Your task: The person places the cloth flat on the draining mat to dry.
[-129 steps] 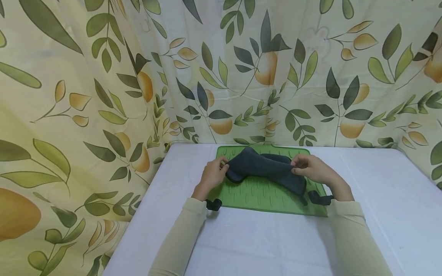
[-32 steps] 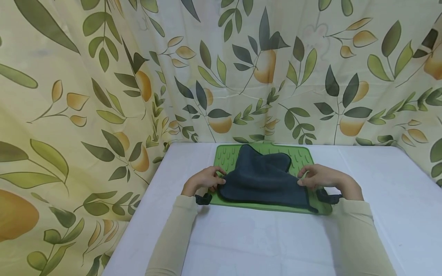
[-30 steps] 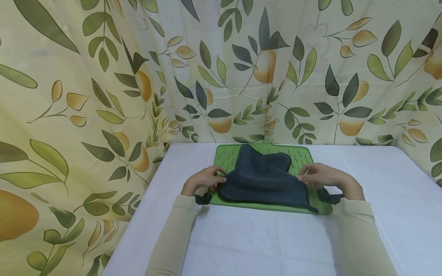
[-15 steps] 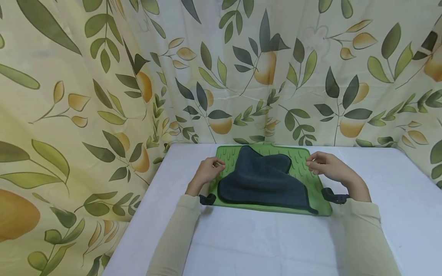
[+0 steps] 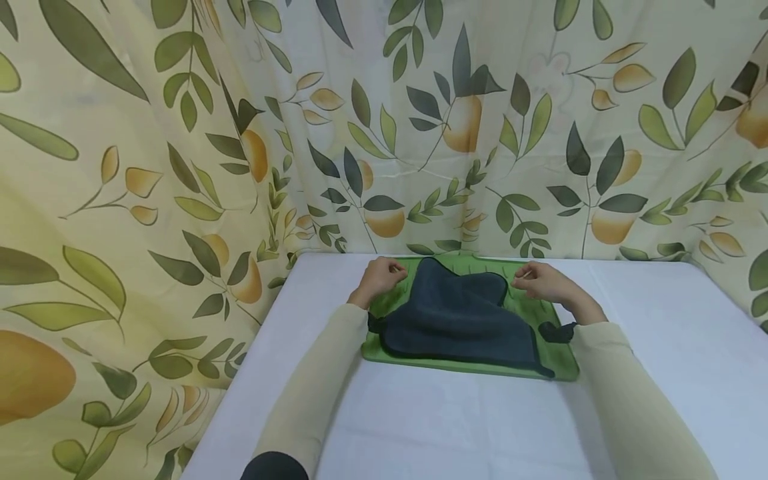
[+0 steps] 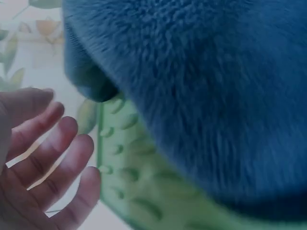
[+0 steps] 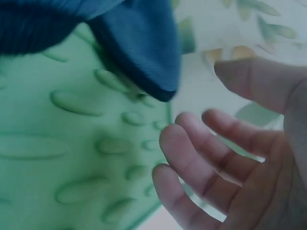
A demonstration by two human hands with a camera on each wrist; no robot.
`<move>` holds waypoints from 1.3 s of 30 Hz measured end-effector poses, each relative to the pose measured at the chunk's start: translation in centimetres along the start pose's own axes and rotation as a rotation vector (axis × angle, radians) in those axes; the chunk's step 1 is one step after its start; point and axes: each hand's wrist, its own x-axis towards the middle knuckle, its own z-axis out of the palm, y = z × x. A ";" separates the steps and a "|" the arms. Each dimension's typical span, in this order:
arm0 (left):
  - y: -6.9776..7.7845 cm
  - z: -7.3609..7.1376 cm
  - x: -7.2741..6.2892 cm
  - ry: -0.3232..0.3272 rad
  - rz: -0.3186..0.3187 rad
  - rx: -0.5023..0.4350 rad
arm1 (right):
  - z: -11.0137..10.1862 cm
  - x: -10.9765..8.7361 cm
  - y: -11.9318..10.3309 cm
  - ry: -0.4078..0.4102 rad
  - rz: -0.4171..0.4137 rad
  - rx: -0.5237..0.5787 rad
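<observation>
A dark blue plush cloth (image 5: 459, 327) with a dark edging lies partly spread on a green ridged mat (image 5: 558, 360). Its front edge is flat, while the rear part is bunched, with two corners folded up at the back. My left hand (image 5: 380, 279) hovers by the mat's left rear side, near the cloth. In the left wrist view its fingers (image 6: 72, 158) are apart, loosely bent and hold nothing. On the other side, my right hand (image 5: 545, 283) is over the mat's right rear, beside a cloth corner (image 7: 144, 48). Relaxed fingers (image 7: 192, 167) there touch nothing.
A white-covered table (image 5: 432, 420) carries the mat. Behind it and along the left hangs a curtain (image 5: 360, 133) printed with leaves and fruit. A dark rounded object (image 5: 275, 467) shows at the bottom edge over the left sleeve.
The cloth's front edge was pulled towards me and laid flat. Both hands then let go and moved away towards the rear of the mat, the right one also inward lately.
</observation>
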 end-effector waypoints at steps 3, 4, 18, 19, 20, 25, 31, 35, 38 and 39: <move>0.0 1.0 0.8 -0.006 -0.007 -0.027 | 0.3 0.9 0.5 -0.036 0.034 0.001; 0.1 1.4 1.0 -0.010 -0.013 -0.035 | 0.4 1.2 0.7 -0.054 0.040 0.004; 1.6 4.6 2.0 -0.056 -0.107 0.063 | 2.6 2.3 0.9 -0.053 -0.013 0.037; 1.6 4.6 2.0 -0.064 -0.108 0.060 | 2.6 2.3 0.9 -0.051 -0.012 0.040; 1.7 4.7 2.0 -0.072 -0.105 0.054 | 2.7 2.2 1.0 -0.052 -0.009 0.041; 1.6 4.8 2.2 -0.100 -0.084 -0.005 | 2.7 2.1 1.2 -0.045 0.003 0.034; 1.1 4.8 2.5 -0.127 -0.042 -0.029 | 2.8 2.1 1.3 -0.045 -0.004 0.036; 0.8 4.7 2.4 -0.120 -0.027 -0.052 | 2.8 2.1 1.4 -0.030 -0.004 0.045; 0.7 4.3 2.3 -0.091 -0.018 -0.081 | 2.6 2.0 1.6 -0.001 -0.005 0.055; 0.7 4.1 2.3 -0.083 -0.015 -0.088 | 2.6 2.0 1.6 0.014 -0.002 0.063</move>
